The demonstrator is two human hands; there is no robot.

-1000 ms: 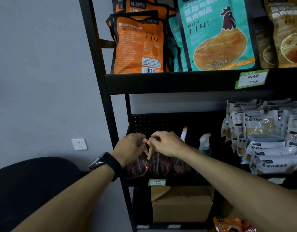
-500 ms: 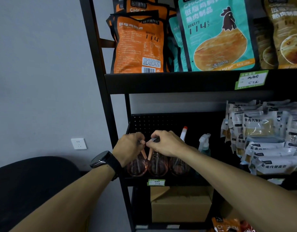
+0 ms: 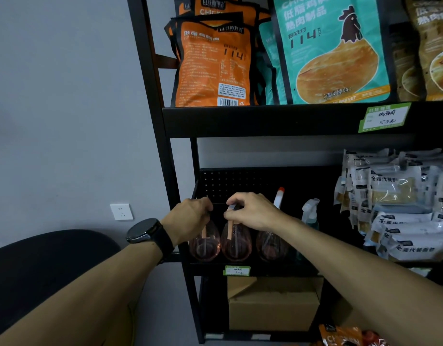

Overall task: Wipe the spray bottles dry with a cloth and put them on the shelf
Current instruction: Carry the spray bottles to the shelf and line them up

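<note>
Head view: grey wall, black metal shelf (image 3: pixel 240 269); three rounded clear pink spray bottles (image 3: pixel 236 242) upright in a row on it, long axes vertical; left hand (image 3: pixel 190 218) curled over leftmost bottle's top; right hand (image 3: pixel 252 211) pinches middle bottle's head; teal bottle (image 3: pixel 309 217) right of the row.

Clear glossy plastic spray bottles (image 3: pixel 236 243), matt shelf (image 3: pixel 252 121)

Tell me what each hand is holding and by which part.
The left hand grips the leftmost pink bottle by its top. The right hand pinches the middle pink bottle by its spray head.
</note>
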